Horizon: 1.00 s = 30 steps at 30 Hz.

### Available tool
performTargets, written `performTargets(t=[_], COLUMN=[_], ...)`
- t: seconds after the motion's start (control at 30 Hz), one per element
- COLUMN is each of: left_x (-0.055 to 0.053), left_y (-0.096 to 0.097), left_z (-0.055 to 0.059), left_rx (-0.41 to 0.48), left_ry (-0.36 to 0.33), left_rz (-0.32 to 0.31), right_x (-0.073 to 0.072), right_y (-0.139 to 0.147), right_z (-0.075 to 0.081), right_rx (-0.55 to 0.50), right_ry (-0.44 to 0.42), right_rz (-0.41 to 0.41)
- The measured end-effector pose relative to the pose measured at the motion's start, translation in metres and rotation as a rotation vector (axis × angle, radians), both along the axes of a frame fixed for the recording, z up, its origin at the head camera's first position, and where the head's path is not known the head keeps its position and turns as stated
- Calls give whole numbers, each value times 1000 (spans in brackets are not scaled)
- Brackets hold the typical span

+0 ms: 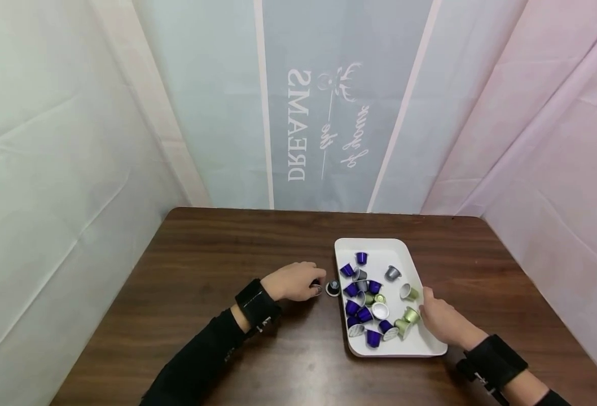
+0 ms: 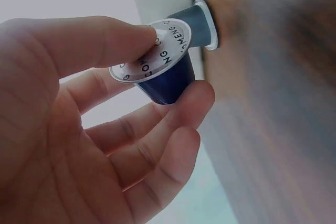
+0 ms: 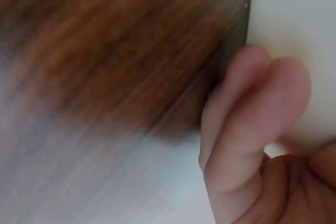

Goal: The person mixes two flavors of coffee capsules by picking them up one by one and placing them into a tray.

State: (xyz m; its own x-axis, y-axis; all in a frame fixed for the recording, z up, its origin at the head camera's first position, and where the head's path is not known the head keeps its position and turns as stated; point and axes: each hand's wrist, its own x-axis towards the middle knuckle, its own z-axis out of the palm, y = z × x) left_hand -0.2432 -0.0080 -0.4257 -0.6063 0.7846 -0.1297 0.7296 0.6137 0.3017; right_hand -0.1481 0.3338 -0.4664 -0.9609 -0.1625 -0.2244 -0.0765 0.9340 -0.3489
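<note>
My left hand (image 1: 294, 281) pinches a dark blue coffee capsule (image 2: 167, 85) between thumb and fingers, just left of the tray. The thumb lies across the capsule's printed foil lid. A second, dark capsule (image 1: 333, 287) stands lid-down on the table against the tray's left edge; it shows behind the held one in the left wrist view. At the opposite side, my right hand (image 1: 447, 320) holds the white tray (image 1: 390, 251) by its right rim. Its fingers (image 3: 273, 98) are bent against the tray's white side in the right wrist view.
Inside the tray, several purple-blue capsules (image 1: 373, 338) crowd the left half, mixed with grey and green ones. A grey capsule (image 1: 392, 273) lies apart near the top, and green capsules (image 1: 411, 314) lie by the right side. Brown wooden table (image 1: 227, 242) surrounds the tray; curtains hang behind.
</note>
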Motion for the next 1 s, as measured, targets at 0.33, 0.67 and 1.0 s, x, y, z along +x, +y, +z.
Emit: performTargets(t=[0.33,0.67,1.0], left_x=[-14,-25,-28], left_y=[28,85,118], left_z=[19,29,17], left_rx=[57,47,16], left_ry=[55,118,90], left_rz=[-71,-147,-154], right_x=[-1,-1,-1], right_y=[0,-3,-4], right_z=[-7,-1,-3], right_rx=[5,-7,6], right_ry=[-30,43,4], right_rz=[-28,1,-8])
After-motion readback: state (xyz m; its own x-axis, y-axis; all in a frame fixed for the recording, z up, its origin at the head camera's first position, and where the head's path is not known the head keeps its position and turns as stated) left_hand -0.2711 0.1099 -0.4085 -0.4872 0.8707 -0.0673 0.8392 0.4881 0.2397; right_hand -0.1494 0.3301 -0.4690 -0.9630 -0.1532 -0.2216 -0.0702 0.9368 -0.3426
